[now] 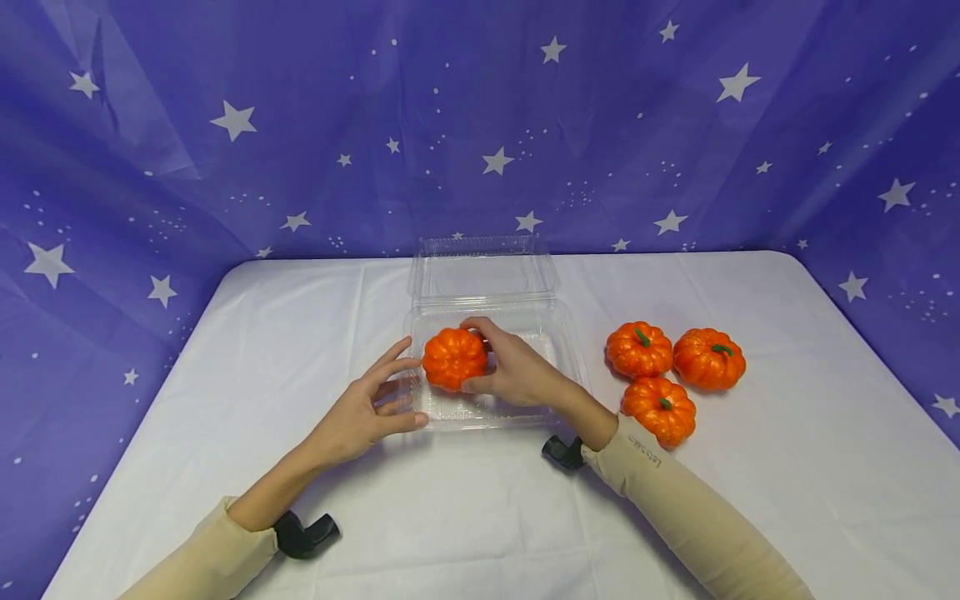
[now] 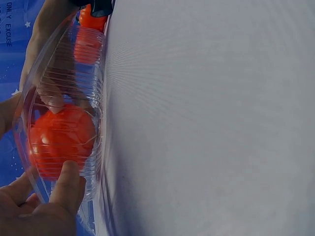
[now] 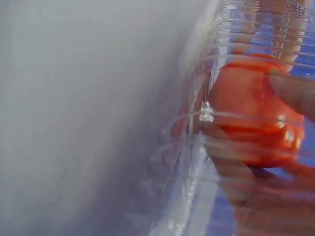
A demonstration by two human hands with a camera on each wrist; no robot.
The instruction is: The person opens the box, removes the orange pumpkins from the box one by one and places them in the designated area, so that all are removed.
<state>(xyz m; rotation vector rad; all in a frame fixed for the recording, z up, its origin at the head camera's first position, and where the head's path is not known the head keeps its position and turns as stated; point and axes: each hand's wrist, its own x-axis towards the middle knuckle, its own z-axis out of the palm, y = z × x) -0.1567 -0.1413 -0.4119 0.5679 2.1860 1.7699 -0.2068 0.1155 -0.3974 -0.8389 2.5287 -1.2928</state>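
A clear plastic clamshell container lies opened on the table, its lid folded back to the far side. My right hand reaches over the container from the right and grips a small orange pumpkin between thumb and fingers, within the left part of the base. No stem shows on that pumpkin. At the container's left side is my left hand, with fingers extended along the wall and the thumb at the front left corner. Through the clear wall, the left wrist view shows the held pumpkin.
Three more orange pumpkins with green stems, a back left one, a right one and a front one, sit close together right of the container. A white cloth covers the table. Behind hangs a purple star-patterned curtain.
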